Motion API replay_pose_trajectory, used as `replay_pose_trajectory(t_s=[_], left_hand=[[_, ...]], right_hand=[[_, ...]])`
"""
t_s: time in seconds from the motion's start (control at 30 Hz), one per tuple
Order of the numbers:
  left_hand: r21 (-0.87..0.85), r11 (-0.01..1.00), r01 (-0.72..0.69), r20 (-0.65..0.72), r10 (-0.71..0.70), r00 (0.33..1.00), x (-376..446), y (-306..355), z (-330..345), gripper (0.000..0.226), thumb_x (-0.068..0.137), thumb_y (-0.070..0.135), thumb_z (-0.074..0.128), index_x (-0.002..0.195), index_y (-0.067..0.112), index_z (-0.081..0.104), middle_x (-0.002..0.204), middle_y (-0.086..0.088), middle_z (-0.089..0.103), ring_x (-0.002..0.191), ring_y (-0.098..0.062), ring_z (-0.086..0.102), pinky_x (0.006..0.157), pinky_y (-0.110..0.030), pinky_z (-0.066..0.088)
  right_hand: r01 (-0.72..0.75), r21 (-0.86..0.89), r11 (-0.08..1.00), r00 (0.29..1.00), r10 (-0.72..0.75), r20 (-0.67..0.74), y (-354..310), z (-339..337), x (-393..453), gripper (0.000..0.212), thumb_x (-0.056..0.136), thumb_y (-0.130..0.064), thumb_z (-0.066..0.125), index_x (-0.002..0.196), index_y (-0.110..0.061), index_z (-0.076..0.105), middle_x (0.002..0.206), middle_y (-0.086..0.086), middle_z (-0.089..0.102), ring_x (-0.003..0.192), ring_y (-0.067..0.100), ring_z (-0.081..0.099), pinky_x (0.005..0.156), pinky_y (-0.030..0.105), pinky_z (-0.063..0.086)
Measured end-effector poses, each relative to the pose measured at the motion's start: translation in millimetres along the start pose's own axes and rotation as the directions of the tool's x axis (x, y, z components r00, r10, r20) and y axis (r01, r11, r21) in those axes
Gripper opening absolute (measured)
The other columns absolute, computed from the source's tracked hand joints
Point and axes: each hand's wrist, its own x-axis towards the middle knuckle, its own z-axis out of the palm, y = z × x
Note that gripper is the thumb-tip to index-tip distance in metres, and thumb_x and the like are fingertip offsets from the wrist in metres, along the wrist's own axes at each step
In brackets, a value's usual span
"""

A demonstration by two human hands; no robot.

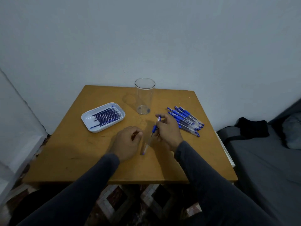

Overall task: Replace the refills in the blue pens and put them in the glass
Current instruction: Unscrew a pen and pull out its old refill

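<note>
We are dismantling one blue pen (152,132), right grip (167,129) pinching it, left grip (128,141) curled, contents unclear; next, refill tray (88,119) beyond left grip.

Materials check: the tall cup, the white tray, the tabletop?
Tall cup: clear glass or acrylic, fully see-through with a glossy rim; cannot tell which.
White tray: looks like glossy moulded plastic, rounded corners.
Tabletop: wood or laminate, matte tan, scuffed and stained.
</note>
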Motion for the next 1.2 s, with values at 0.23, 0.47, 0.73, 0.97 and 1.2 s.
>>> replay_pose_trajectory(t_s=[0.23, 0.47, 0.73, 0.97, 1.2], left_hand=[[-0.247, 0.963, 0.108, 0.104, -0.085, 0.991, -6, 5, -6, 0.016, 0.093, 0.036, 0.069, 0.107, 0.031, 0.073, 0.088, 0.008, 0.071, 0.08, -0.008, 0.067, 0.074, -0.03, 0.06], [-0.271, 0.951, 0.153, 0.148, -0.116, 0.982, -4, -3, -2, 0.018, 0.089, 0.036, 0.073, 0.107, 0.036, 0.075, 0.088, 0.016, 0.07, 0.083, -0.006, 0.064, 0.08, -0.032, 0.056], [-0.206, 0.971, 0.117, 0.136, -0.09, 0.987, -6, 1, 1, 0.022, 0.097, 0.033, 0.063, 0.116, 0.031, 0.073, 0.093, 0.01, 0.065, 0.086, -0.004, 0.058, 0.078, -0.024, 0.046], [-0.184, 0.98, 0.077, 0.133, -0.053, 0.99, -7, 4, 0, 0.019, 0.098, 0.025, 0.062, 0.114, 0.027, 0.073, 0.091, 0.012, 0.063, 0.082, 0.008, 0.054, 0.068, -0.008, 0.038], [-0.196, 0.977, 0.079, 0.133, -0.053, 0.99, -6, 2, -1, 0.02, 0.098, 0.025, 0.063, 0.115, 0.027, 0.074, 0.09, 0.015, 0.064, 0.081, 0.003, 0.055, 0.073, -0.02, 0.04]], right_hand=[[-0.172, 0.343, 0.923, 0.978, 0.119, 0.17, 24, 2, -12, 0.016, 0.102, -0.011, 0.06, 0.117, -0.005, 0.06, 0.085, 0.018, 0.073, 0.067, 0.025, 0.065, 0.048, 0.028, 0.055], [-0.224, 0.359, 0.906, 0.941, 0.105, 0.322, 28, -5, -11, 0.015, 0.097, -0.005, 0.064, 0.111, -0.001, 0.064, 0.088, 0.015, 0.074, 0.075, 0.019, 0.071, 0.057, 0.026, 0.06], [-0.208, 0.356, 0.911, 0.948, 0.099, 0.301, 30, -2, -11, 0.015, 0.097, -0.005, 0.064, 0.111, 0.001, 0.066, 0.087, 0.016, 0.075, 0.069, 0.017, 0.07, 0.055, 0.023, 0.058], [-0.153, 0.318, 0.936, 0.952, 0.052, 0.302, 34, -3, -13, 0.014, 0.1, -0.006, 0.059, 0.112, 0.0, 0.064, 0.091, 0.018, 0.076, 0.074, 0.019, 0.072, 0.055, 0.022, 0.055], [-0.14, 0.407, 0.903, 0.952, 0.01, 0.306, 36, -7, -14, 0.011, 0.104, -0.007, 0.051, 0.109, 0.0, 0.058, 0.091, 0.017, 0.076, 0.074, 0.018, 0.075, 0.054, 0.022, 0.056]])
